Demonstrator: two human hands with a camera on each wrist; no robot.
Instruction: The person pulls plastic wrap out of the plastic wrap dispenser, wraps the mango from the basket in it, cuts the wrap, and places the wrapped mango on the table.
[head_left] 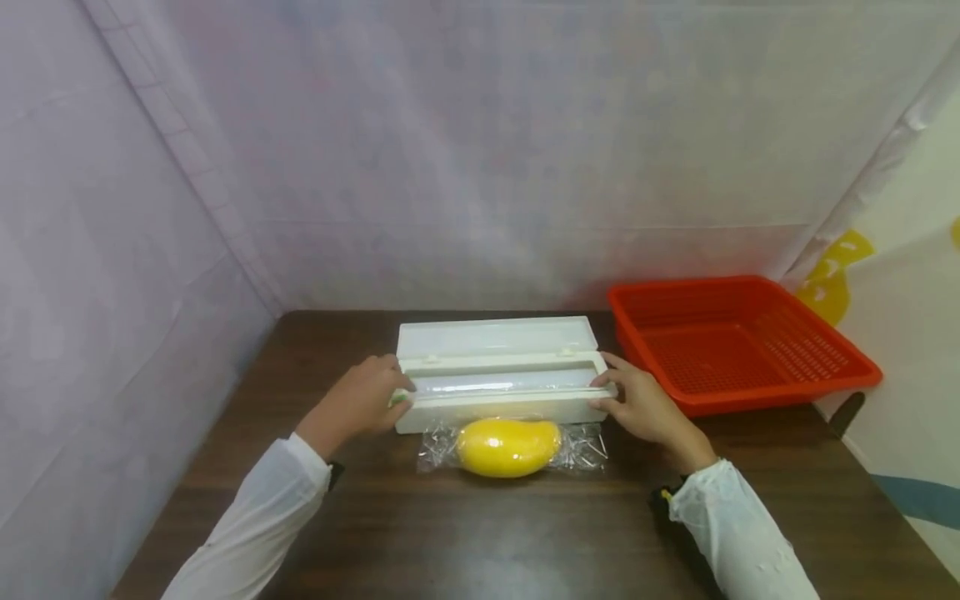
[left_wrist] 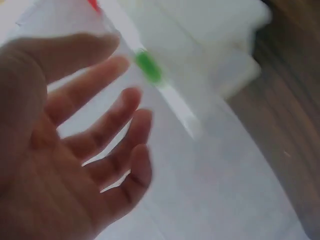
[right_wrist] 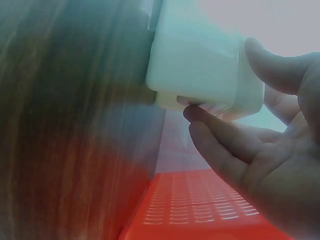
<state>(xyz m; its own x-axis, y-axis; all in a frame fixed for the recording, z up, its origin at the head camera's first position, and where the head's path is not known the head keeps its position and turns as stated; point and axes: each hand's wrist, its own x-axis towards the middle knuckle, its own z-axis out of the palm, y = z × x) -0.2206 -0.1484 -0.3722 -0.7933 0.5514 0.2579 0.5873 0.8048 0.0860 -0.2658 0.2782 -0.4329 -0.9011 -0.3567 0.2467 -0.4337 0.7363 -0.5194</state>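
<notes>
A long white cling film dispenser (head_left: 495, 410) sits on the table with its lid (head_left: 495, 337) raised at the back and a clear roll of film (head_left: 502, 382) inside. My right hand (head_left: 641, 400) grips the dispenser's right end, thumb at the front and fingers over the rim. At the left end is my left hand (head_left: 363, 396), its fingers loosely bent and apart in the left wrist view. Their tips lie close beside the strip with the green slider (left_wrist: 148, 67). Directly in front of the dispenser lies a yellow mango (head_left: 506, 447), wrapped in clear film (head_left: 585, 448) that is crumpled at both ends.
A red plastic basket (head_left: 780, 390) stands at the back right of the dark wooden table (head_left: 480, 542), close beyond my right hand. White cloth (head_left: 480, 150) hangs behind the table and along its left side.
</notes>
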